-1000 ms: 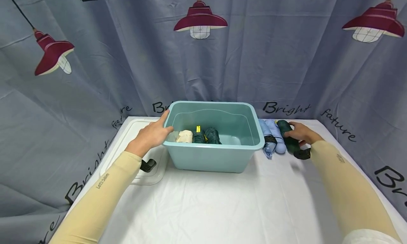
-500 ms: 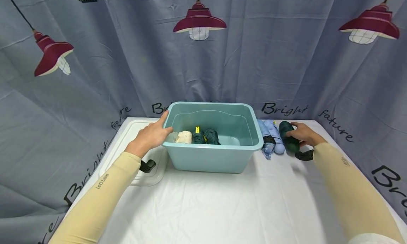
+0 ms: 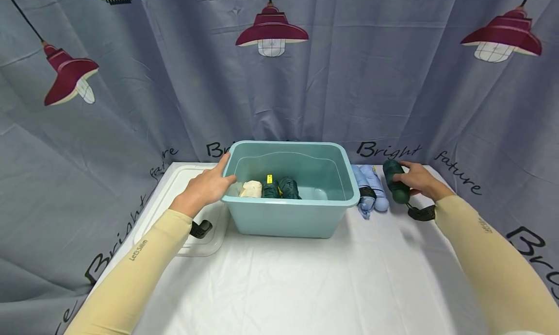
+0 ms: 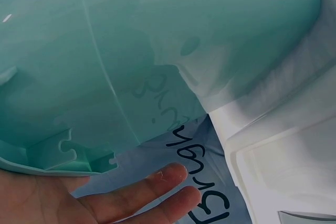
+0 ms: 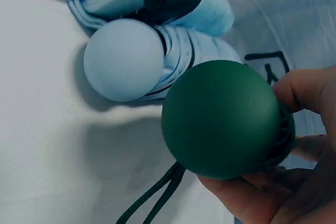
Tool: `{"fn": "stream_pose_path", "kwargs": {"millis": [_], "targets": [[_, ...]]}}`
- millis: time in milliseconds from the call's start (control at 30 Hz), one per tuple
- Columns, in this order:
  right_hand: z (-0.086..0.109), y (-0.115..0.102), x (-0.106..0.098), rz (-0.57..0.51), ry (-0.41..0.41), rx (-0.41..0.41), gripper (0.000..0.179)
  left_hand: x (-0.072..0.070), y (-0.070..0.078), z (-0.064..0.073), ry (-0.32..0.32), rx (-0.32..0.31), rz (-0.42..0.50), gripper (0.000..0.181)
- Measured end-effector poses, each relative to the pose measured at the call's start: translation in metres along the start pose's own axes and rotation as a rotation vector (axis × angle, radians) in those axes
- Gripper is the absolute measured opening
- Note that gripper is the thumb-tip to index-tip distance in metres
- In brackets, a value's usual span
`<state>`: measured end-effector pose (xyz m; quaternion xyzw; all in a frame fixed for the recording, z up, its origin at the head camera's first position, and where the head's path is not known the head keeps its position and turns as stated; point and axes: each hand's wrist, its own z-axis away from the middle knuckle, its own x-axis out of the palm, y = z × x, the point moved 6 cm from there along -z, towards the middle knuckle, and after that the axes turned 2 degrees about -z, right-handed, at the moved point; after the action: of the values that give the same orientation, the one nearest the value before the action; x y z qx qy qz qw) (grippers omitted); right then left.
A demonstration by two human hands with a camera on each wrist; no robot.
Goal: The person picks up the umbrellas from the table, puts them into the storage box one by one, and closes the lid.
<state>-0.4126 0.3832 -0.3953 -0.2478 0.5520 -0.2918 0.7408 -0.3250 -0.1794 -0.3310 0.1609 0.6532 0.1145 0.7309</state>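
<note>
My right hand (image 3: 420, 180) grips a dark green folded umbrella (image 3: 395, 181), fingers around its body. In the right wrist view its round green handle (image 5: 223, 119) faces the camera, with a cord loop (image 5: 157, 195) hanging down. Beside it lie two light blue folded umbrellas (image 3: 377, 189), one with a black band (image 3: 368, 192). My left hand (image 3: 204, 188) rests at the left rim of a teal plastic bin (image 3: 288, 218), thumb at the edge. In the left wrist view its fingers (image 4: 152, 190) stretch out straight below the rim. Inside the bin lie a cream bundle (image 3: 251, 189) and two dark green folded umbrellas (image 3: 289, 188).
A translucent white lid (image 3: 205, 235) lies on the white table (image 3: 284, 281), left of the bin and partly under my left arm. Grey-blue curtains (image 3: 188, 82) with printed lamps and lettering hang close behind the table and along both sides.
My right hand has lifted the green umbrella slightly up off the table, and its cord now shows hanging below the handle. The left hand stays at the bin's rim.
</note>
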Motion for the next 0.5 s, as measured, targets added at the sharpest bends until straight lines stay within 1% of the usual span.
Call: {"fn": "stream_pose_path", "kwargs": {"millis": [133,400,500], "targets": [[0.008,-0.012,-0.003,-0.016,0.007,-0.033,0.085,0.0,0.001,0.0,-0.006,0.0,0.001,0.078],[0.023,-0.034,-0.009,-0.022,0.012,-0.053,0.085,0.001,0.0,0.0,-0.004,0.003,0.008,0.079],[0.029,-0.046,-0.01,-0.013,0.029,-0.067,0.084,0.001,0.0,0.001,-0.003,0.005,0.009,0.078]]}}
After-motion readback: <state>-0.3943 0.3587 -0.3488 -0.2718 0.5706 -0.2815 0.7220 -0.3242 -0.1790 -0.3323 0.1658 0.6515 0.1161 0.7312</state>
